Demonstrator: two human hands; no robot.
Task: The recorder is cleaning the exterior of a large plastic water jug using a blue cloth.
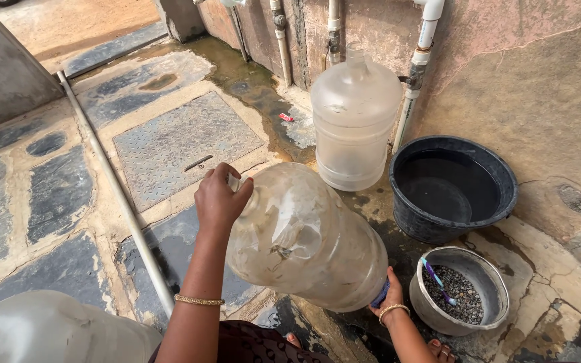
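I hold a large translucent water jug (304,235) tilted on its side above the wet ground. My left hand (218,197) is closed around the jug's neck at its upper left end. My right hand (386,300) props the jug's base from below, fingers mostly hidden behind it. Both wrists wear thin gold bangles. A second, clearer jug (354,117) stands upright just beyond, near the wall.
A black tub (499,181) with water sits at the right by the wall. A small grey bowl (489,279) holds gravel and a toothbrush. White pipes (417,67) run up the wall. A metal pipe (112,181) crosses the stone floor. Another pale container (55,329) lies bottom left.
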